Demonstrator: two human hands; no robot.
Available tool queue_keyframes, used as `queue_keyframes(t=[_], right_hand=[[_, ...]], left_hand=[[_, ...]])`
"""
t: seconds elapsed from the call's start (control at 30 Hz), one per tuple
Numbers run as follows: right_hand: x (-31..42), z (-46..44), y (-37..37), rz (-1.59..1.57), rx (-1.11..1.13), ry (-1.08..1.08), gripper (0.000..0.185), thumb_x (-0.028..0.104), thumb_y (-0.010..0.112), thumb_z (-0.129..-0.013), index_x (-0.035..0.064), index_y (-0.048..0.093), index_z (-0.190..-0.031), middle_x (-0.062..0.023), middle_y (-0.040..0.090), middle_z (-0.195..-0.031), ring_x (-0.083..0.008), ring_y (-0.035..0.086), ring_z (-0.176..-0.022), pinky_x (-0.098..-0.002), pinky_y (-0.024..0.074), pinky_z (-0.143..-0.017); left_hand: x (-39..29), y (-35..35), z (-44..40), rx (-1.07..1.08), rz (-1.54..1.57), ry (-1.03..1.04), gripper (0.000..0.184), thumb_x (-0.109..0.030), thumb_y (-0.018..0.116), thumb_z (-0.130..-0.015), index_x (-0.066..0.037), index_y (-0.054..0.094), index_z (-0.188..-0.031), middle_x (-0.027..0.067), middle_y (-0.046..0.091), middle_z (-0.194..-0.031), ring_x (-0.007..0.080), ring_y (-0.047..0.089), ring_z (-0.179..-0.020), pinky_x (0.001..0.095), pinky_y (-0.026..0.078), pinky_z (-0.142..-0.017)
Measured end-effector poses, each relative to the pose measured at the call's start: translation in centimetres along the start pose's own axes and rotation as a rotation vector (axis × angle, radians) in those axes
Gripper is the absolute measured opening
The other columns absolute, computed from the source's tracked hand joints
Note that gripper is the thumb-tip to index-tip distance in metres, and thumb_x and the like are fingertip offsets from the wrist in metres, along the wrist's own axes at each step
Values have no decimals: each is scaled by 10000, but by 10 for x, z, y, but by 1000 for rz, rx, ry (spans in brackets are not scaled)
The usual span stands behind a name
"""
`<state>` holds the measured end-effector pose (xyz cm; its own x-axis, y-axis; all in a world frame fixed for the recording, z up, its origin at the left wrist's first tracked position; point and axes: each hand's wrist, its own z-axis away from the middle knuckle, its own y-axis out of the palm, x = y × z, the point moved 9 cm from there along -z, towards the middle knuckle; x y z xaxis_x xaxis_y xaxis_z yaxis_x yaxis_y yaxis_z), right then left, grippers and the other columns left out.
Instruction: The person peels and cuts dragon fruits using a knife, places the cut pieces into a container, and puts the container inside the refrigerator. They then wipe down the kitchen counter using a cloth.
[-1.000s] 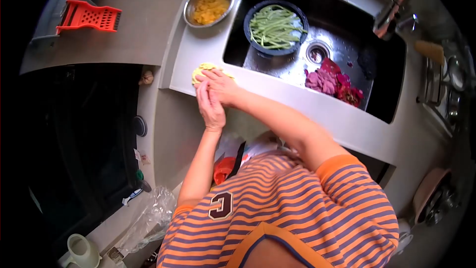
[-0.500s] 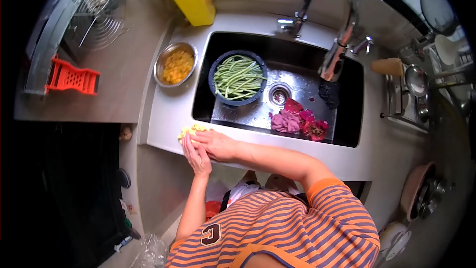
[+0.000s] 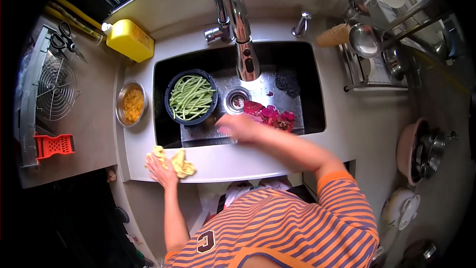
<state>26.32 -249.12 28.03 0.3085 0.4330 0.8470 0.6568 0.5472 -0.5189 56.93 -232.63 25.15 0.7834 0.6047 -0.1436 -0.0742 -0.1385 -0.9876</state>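
Observation:
My left hand (image 3: 162,171) lies on a crumpled yellow cloth (image 3: 182,164) at the front left of the pale sink counter, and cloth bunches out around its fingers. Above the sink's front edge, my right hand (image 3: 240,128) is smeared by motion, so its fingers do not show clearly. Just beyond it, pink and red petal-like pieces (image 3: 280,120) lie on the sink floor near the drain (image 3: 237,100). A dark round bowl (image 3: 169,112) of green beans (image 3: 192,98) stands in the sink's left side.
A metal bowl (image 3: 119,111) of orange pieces sits left of the sink (image 3: 313,94). A yellow jug (image 3: 130,40) stands behind it. The faucet (image 3: 245,62) hangs over the basin. Scissors (image 3: 66,41), a wire rack (image 3: 56,89) and an orange grater (image 3: 54,145) lie left; a dish rack (image 3: 379,88) stands right.
My right hand has left the yellow cloth and moved right, over the sink's front edge. My left hand stays on the cloth, which is more spread out. The view has shifted.

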Motion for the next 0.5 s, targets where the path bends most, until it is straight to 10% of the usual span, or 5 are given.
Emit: queue_keyframes(t=[0.13, 0.27, 0.33, 0.5], right_hand=[[-192, 67, -74, 393, 198, 753, 336, 324, 617, -763, 55, 650, -962, -194, 627, -959, -312, 619, -888, -410, 489, -756], [-315, 137, -62, 441, 502, 900, 609, 521, 559, -805, -45, 587, -1026, -260, 580, -1063, -359, 568, -1005, -417, 459, -827], [-324, 156, -45, 177, 302, 1165, 885, 643, 512, -771, -9, 313, -1335, -259, 425, -1290, -358, 429, -1198, -412, 382, -960], [-253, 107, -11, 46, 133, 1335, 1156, 778, 564, -579, 65, 181, -1405, -250, 182, -1424, -387, 235, -1308, -495, 290, -1019]], left_hand=[[56, 12, -36, -248, -37, -62, 546, -355, 469, -851, -146, 361, -1344, 88, 351, -1389, 309, 274, -1298, 525, 239, -1010], [45, 1, -30, -318, -96, -142, 514, -372, 471, -844, -175, 404, -1314, 79, 394, -1356, 275, 313, -1277, 496, 278, -991], [47, 1, -31, -313, -110, -178, 536, -408, 479, -838, -183, 401, -1317, 77, 388, -1361, 270, 309, -1280, 494, 275, -992], [39, -11, -28, -377, 30, -202, 578, -467, 489, -832, -135, 415, -1300, 95, 383, -1359, 279, 305, -1281, 500, 281, -980]])
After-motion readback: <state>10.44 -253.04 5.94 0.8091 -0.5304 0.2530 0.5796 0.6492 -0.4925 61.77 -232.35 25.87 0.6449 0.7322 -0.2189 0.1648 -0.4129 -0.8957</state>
